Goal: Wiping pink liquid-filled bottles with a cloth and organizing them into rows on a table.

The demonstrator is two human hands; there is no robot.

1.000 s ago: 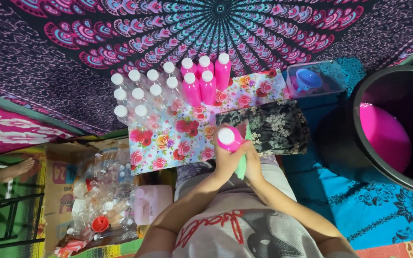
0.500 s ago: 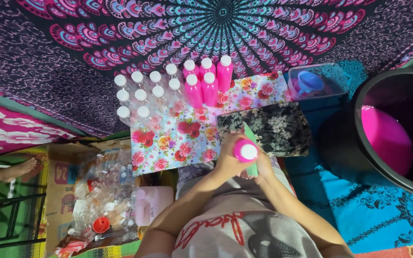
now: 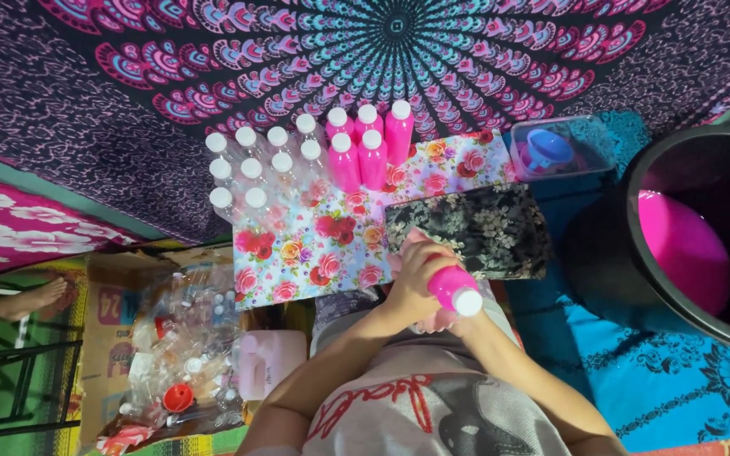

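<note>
Pink bottle (image 3: 449, 287): tilted, white cap toward lower right.
Left hand (image 3: 416, 274): wrapped around its body.
Right hand (image 3: 443, 319): beneath, grip unclear.

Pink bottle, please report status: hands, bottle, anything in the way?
Left hand wrapped around pink bottle, white cap on. Right hand under it, mostly hidden. Bottle tilted, above lap. Rows of capped bottles on floral sheet, apart.
</note>
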